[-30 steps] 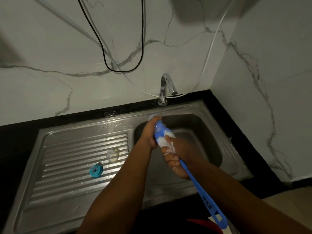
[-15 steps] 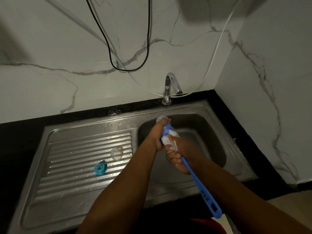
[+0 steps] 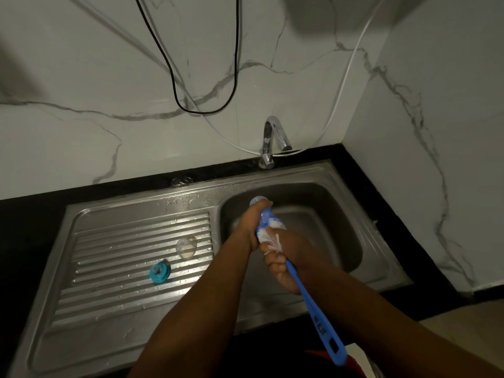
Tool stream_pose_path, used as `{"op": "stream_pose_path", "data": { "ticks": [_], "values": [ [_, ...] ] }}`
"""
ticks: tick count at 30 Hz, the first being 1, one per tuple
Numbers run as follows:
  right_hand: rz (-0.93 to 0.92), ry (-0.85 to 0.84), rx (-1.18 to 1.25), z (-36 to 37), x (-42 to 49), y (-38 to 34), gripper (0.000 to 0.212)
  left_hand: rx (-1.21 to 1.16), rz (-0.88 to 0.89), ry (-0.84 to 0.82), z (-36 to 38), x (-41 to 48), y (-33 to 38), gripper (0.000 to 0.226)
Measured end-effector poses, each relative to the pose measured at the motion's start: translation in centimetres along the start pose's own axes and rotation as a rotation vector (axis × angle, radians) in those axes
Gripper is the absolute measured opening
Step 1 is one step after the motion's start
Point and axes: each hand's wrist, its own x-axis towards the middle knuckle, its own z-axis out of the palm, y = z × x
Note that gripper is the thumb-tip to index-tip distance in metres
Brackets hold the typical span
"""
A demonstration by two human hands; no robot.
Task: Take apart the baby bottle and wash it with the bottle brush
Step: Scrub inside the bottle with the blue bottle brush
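Here, disassembly appears complete: on the ribbed steel drainboard (image 3: 109, 255) lie a teal screw ring (image 3: 160, 272) and, near it, a clear domed piece, probably the teat (image 3: 186, 246). Over the basin, the left hand (image 3: 252, 223) grips the translucent bottle (image 3: 259, 201), tilted, base away. The right hand (image 3: 283, 259) is curled round the blue plastic bottle brush (image 3: 311, 304), its white bristles at the neck. Ring, teat and rinsing seemingly remain.

Dim greenish light, soft shadows across the white veined marble wall (image 3: 81, 64), glints on the wet ribbed steel drainboard (image 3: 122, 241), wide-angle bowing at the edges.
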Motion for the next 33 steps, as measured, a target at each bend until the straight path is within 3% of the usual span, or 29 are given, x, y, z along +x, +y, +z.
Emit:
{"op": "stream_pose_path", "data": {
  "ticks": [4,8,11,13,15,17,21,24,33],
  "values": [
    [-0.04,0.011,-0.158,-0.7,-0.2,-0.1,0.028,0.025,0.057,-0.068,0.3,-0.4,0.5,0.057],
    [0.003,-0.005,-0.071,-1.7,0.1,-1.4,0.028,0.39,0.158,0.079,-0.5,0.1,2.2,0.054],
    [-0.005,0.002,-0.028,-1.9,-0.2,-3.0,0.028,0.895,0.524,0.241,-2.9,0.6,2.4,0.033],
    [-0.014,-0.017,-0.021,-1.7,-0.6,-3.4,0.028,1.225,0.794,0.233,-4.0,0.7,2.4,0.064],
    [0.011,-0.047,-0.026,-1.1,-0.9,-3.1,0.028,1.401,1.033,0.134,-4.0,0.7,2.9,0.089],
    [0.019,-0.06,-0.039,-0.5,-0.8,-2.7,0.03,1.404,1.207,0.002,-3.3,0.1,3.8,0.091],
    [0.043,-0.072,0.017,-0.2,-1.1,-3.2,0.034,1.47,1.388,-0.104,-2.3,0.1,4.4,0.068],
    [0.064,-0.081,0.082,0.0,-2.0,-3.0,0.036,1.442,1.36,-0.089,-3.6,1.2,4.5,0.057],
    [0.029,-0.084,0.171,0.3,-1.8,-3.3,0.031,1.355,1.354,-0.113,-2.3,0.6,3.4,0.053]
  ]
}}
